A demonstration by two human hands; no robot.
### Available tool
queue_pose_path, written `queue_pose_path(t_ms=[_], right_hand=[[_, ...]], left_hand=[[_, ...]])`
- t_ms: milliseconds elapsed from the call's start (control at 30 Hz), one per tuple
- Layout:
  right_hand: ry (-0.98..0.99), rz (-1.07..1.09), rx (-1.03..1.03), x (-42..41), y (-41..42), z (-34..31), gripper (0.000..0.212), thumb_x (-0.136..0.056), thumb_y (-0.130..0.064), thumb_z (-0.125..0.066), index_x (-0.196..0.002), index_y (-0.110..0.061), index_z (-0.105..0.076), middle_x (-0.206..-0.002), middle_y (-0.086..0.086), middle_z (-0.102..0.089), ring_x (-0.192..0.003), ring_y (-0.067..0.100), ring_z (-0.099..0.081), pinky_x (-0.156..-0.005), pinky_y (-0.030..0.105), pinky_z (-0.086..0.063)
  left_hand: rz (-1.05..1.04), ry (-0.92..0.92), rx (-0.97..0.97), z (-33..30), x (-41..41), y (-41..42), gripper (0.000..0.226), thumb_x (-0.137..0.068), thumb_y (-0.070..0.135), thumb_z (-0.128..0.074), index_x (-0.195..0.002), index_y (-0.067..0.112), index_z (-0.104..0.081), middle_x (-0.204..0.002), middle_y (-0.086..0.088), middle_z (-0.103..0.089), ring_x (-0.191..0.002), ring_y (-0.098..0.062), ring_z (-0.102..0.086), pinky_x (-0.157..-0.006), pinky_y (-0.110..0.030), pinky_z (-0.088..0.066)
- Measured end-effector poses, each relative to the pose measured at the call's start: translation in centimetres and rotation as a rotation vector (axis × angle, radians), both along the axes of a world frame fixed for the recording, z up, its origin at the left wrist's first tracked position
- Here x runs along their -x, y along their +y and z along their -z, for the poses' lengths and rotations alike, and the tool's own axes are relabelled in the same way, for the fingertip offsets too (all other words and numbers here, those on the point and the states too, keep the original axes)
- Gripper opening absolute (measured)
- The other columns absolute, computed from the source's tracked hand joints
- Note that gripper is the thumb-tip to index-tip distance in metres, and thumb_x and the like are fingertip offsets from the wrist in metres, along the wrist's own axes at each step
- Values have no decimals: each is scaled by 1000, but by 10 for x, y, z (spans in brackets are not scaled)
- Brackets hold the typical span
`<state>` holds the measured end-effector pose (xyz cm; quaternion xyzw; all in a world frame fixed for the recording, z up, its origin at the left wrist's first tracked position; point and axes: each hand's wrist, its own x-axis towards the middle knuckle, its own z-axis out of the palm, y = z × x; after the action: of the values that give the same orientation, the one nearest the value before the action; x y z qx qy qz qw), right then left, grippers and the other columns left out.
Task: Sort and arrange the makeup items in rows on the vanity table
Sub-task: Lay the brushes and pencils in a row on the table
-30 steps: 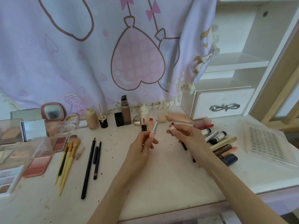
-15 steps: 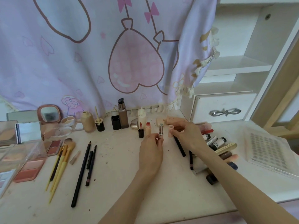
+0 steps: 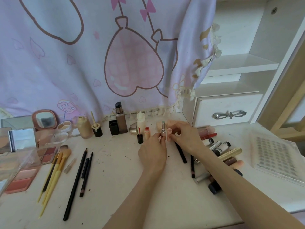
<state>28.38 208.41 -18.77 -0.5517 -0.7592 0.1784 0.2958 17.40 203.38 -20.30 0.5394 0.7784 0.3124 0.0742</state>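
- White tabletop [image 3: 125, 192], back row: an uncapped lipstick [image 3: 163, 128] is held upright by the left hand [image 3: 152, 152], fingers pinched round its base.
- Its pink cap [image 3: 169, 134] is pinched just beside it by the right hand [image 3: 186, 138].
- Blush pans are held in an open palette [image 3: 23, 178] at far left.

Open tabletop [image 3: 115, 187]: near centre. Obstacles: brushes [image 3: 54, 172], pencils [image 3: 79, 176] left; bottle row [image 3: 121, 119] far; tube pile [image 3: 221, 151] right; clear tray [image 3: 277, 156] far right.

Pale lilac curtain [image 3: 82, 63] w/ pink heart balloons hangs behind. White shelf unit [image 3: 239, 63] at right, drawer [image 3: 227, 111] w/ bow handle. Soft daylight.
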Motion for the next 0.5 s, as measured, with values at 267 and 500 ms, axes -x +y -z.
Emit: queue_pose_path(t_ms=[267, 500], right_hand=[[62, 46, -35, -9, -10, -2, 32, -84, -20, -64, -114, -10, -61, -108, 5, -65, -99, 16, -54, -87, 23, -39], [-522, 208, -34, -5, -29, -1, 38, -89, -44, -51, -105, -11, -59, -116, 8, -59, -113, 26, -49, -92, 37, -35]], left_hand=[[83, -97, -23, 2, 2, -8, 28, -96, 36, -44, -113, 21, -60, -116, 0, -61, -92, -22, -59, -67, -28, -37], [205, -261, -117, 5, 8, -31, 39, -94, 17, -49, -132, 10, -46, -97, 1, -53, -92, -14, -52, -82, -17, -36]])
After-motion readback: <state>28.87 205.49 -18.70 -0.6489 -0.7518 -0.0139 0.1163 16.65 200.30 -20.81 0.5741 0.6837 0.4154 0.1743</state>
